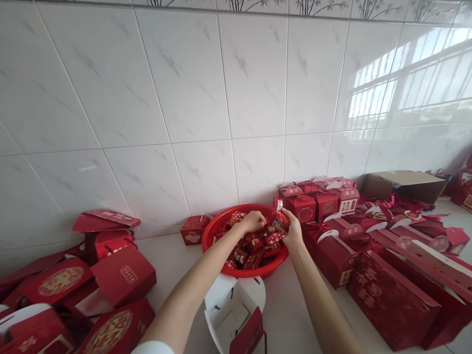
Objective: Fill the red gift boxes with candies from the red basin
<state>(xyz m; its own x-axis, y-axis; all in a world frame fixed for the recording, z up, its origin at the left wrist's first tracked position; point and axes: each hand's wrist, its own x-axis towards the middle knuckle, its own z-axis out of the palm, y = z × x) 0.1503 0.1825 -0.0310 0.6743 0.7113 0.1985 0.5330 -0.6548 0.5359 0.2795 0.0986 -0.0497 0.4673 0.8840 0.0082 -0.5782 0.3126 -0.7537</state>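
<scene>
Head view: hands (255, 221) with candy (281, 221) over basin (271, 269); bare counter (171, 263) front-left; boxes (334, 255) right.

Single head-worn view from above the forearms, forward and down past both hands (273, 226) toward tiled wall (199, 98).

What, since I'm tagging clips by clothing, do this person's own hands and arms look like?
The left hand and right hand are gloveless, with no watch or bracelet visible. A plain whitish sleeve edge shows on the left arm; the right arm shows no sleeve.
</scene>
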